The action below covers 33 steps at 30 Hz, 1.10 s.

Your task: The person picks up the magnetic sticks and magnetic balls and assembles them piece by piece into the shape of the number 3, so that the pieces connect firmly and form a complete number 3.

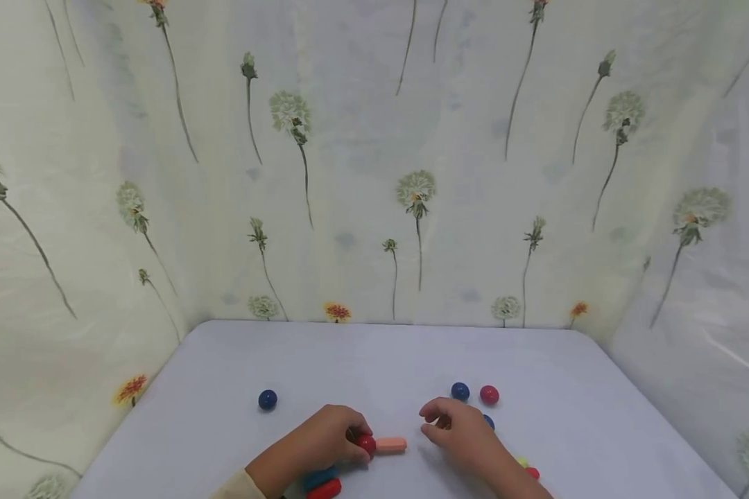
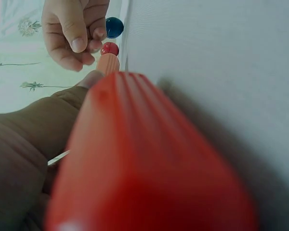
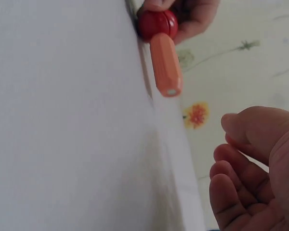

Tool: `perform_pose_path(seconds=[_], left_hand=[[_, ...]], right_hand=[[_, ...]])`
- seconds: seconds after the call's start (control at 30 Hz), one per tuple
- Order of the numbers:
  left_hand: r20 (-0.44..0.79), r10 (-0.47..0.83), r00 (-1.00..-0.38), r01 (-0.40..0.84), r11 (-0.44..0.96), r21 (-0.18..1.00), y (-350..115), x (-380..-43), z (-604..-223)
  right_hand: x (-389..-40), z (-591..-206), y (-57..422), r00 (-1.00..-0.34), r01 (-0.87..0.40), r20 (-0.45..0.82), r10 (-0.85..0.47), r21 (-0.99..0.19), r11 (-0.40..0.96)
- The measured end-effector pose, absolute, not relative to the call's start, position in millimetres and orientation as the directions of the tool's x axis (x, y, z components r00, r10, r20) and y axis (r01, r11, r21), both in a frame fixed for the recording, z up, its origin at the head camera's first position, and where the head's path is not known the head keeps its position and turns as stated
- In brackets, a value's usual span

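My left hand (image 1: 333,436) pinches a glossy red ball (image 1: 366,445) between thumb and fingers, low over the white table. An orange ribbed stick (image 1: 391,445) extends from the ball toward the right, touching it; in the right wrist view its free end shows a pale dot. My right hand (image 1: 458,433) hovers right of the stick's free end, fingers loosely bent and apart, with nothing between them. By the left wrist lie a blue stick (image 1: 318,478) and a red stick (image 1: 324,489); the red stick (image 2: 139,163) looms large in the left wrist view.
A dark blue ball (image 1: 267,400) sits at the left. Beyond the right hand are another blue ball (image 1: 460,391), a red ball (image 1: 489,395) and a partly hidden blue ball (image 1: 489,421). Yellow and red pieces (image 1: 532,473) show beside the right forearm. A flowered curtain (image 1: 362,173) surrounds the table.
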<state>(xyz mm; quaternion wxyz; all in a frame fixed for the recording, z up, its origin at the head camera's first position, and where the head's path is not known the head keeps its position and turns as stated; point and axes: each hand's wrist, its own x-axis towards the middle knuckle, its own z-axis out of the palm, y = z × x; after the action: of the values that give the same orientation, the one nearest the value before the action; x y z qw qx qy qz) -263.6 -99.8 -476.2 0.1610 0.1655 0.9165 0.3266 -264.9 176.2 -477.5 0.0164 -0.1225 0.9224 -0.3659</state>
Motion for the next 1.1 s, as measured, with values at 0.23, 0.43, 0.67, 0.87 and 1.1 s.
perform_pose_path(seconds=[0.23, 0.43, 0.67, 0.87, 1.1], left_hand=[[-0.197, 0.417, -0.887, 0.189, 0.718, 0.67, -101, -265, -476], [-0.182, 0.42, -0.889, 0.201, 0.715, 0.669, -102, -269, -471], [-0.167, 0.448, -0.878, 0.227, 0.698, 0.679, -100, -268, -475], [-0.178, 0.425, -0.887, 0.205, 0.711, 0.673, -104, -265, -480], [-0.187, 0.435, -0.881, 0.2, 0.7, 0.685, -107, -265, -478]], right_hand=[[-265, -473, 194, -0.985, -0.17, 0.135, -0.109, -0.619, 0.767], [-270, -464, 212, -0.988, -0.115, 0.151, -0.033, -0.57, 0.814], [-270, -461, 232, -0.991, -0.046, 0.13, 0.021, -0.491, 0.87], [-272, -468, 237, -0.996, -0.005, 0.08, 0.039, -0.491, 0.871], [-277, -473, 239, -0.999, 0.032, -0.013, 0.03, -0.45, 0.893]])
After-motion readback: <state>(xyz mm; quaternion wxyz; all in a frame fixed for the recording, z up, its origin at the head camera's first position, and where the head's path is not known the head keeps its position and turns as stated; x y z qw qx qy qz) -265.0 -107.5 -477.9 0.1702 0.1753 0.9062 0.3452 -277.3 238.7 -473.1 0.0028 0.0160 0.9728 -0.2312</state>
